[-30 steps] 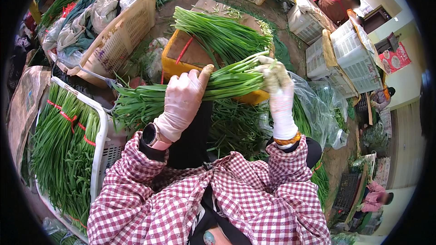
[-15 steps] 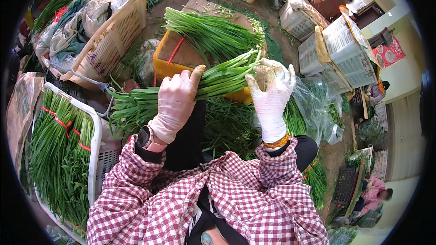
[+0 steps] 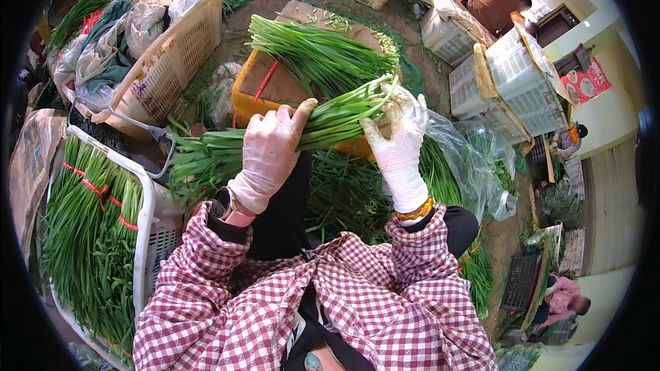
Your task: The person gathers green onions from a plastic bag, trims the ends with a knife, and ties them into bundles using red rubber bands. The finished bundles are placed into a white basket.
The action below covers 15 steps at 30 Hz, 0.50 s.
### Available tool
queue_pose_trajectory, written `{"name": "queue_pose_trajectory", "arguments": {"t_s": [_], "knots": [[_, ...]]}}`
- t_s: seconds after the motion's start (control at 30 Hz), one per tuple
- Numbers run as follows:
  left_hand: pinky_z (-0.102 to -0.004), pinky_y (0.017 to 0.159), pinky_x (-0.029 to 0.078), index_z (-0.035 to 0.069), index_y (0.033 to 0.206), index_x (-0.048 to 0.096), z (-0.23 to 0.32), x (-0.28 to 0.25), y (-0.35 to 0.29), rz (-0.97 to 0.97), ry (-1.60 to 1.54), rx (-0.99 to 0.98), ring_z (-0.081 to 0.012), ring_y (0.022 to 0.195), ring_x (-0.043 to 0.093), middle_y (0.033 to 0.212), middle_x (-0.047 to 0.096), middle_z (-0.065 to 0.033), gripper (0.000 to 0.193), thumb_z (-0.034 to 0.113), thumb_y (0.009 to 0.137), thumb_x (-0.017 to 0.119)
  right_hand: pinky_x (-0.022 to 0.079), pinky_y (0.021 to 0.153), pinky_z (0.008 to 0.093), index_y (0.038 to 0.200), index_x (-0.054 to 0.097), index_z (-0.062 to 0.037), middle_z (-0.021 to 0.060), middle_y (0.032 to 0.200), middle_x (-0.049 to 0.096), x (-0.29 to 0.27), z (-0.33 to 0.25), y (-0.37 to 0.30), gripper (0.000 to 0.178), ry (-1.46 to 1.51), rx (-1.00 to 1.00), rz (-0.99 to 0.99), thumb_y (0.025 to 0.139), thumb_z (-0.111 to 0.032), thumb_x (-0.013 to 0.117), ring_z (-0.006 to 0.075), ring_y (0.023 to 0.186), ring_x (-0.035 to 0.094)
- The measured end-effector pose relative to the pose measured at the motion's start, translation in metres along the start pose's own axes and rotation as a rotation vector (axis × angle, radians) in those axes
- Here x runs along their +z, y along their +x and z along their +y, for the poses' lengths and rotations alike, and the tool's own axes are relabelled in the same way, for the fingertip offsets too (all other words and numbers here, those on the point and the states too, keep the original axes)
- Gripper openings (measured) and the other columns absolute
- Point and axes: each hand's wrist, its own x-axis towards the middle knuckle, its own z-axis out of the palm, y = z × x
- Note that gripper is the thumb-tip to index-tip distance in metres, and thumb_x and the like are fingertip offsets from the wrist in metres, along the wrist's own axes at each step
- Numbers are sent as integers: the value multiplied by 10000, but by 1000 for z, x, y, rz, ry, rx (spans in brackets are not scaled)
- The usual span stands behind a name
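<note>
My left hand (image 3: 268, 148), in a whitish glove, is closed around a bunch of garlic chives (image 3: 337, 117), its thumb lying along the stems. The leafy ends trail off to the left, and the pale stem ends point up and right. At those ends my right hand (image 3: 402, 144), also gloved, has its thumb at the lower edge and its fingertips on the upper stems. Just beyond, a larger pile of garlic chives (image 3: 323, 51) rests on a brown-topped yellow box (image 3: 244, 89). A red tie (image 3: 268, 79) hangs by the box's edge.
A white crate (image 3: 146, 233) of tied chives stands at my left. Behind it is a beige crate (image 3: 182, 48) with cloths and bags. Loose greens (image 3: 347, 192) lie below my hands; clear plastic (image 3: 474, 172) spreads at right. White crates (image 3: 512, 86) and other people (image 3: 488, 3) are farther off.
My right hand has moved slightly left and in, and its fingers have come onto the pale stem ends. The left hand keeps its hold, barely shifted.
</note>
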Motion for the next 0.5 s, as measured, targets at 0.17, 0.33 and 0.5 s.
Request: {"name": "queue_pose_trajectory", "arguments": {"t_s": [0.17, 0.33, 0.5], "knots": [[-368, 650, 453, 169, 1353, 508, -1, 4, 6, -8, 55, 64, -228, 730, 599, 848, 555, -53, 608, 80, 768, 648, 229, 1149, 527, 983, 675, -100, 106, 1296, 573, 3, 6, -1, 383, 130, 161, -56, 705, -331, 801, 313, 1263, 476], [-360, 638, 447, 181, 1356, 506, 2, 8, 12, -24, 114, 102, -212, 727, 597, 838, 549, -45, 561, 90, 812, 611, 215, 1157, 535, 929, 692, -78, 140, 1345, 544, 7, 8, -1, 421, -196, 72, -113, 709, -426, 782, 319, 1318, 415], [-387, 677, 461, 163, 1253, 547, 0, 7, 16, -20, -56, 31, -263, 768, 611, 851, 570, -64, 568, 133, 718, 737, 245, 1139, 540, 909, 686, -31, 170, 1374, 518, 11, 8, 2, 312, 419, 277, -3, 751, -290, 758, 349, 1317, 414]]}}
